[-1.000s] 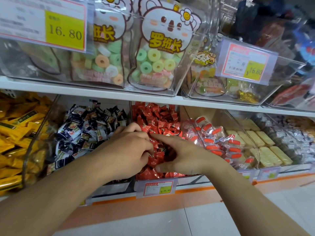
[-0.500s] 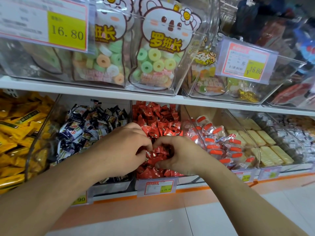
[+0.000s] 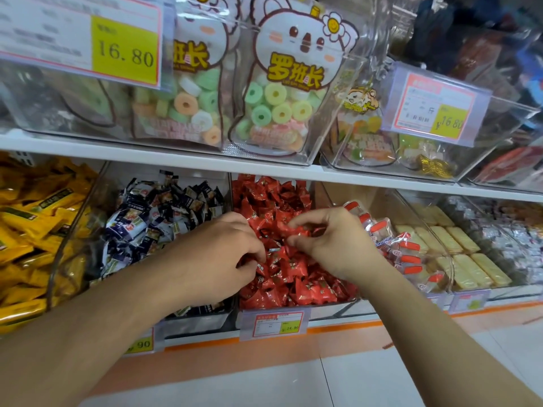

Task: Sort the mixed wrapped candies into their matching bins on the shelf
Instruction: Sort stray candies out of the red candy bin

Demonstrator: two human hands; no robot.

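Strays are best hunted slowly — right hand [image 3: 332,245] pinches a red candy [image 3: 296,232] at 12 o'clock; left hand [image 3: 223,248] curled, its hold cannot be told.

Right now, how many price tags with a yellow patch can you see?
5: upper left tag, upper right tag, red-candy bin tag, part-hidden tag by the left arm, blurred tag lower right. Others may be hidden.

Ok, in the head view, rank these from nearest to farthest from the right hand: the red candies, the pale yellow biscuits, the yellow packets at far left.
1. Red candies: under the right hand, whose fingers pinch one.
2. Pale yellow biscuits: two bins to its right.
3. Yellow packets: far left, beyond the left hand and the dark-wrapped candies.
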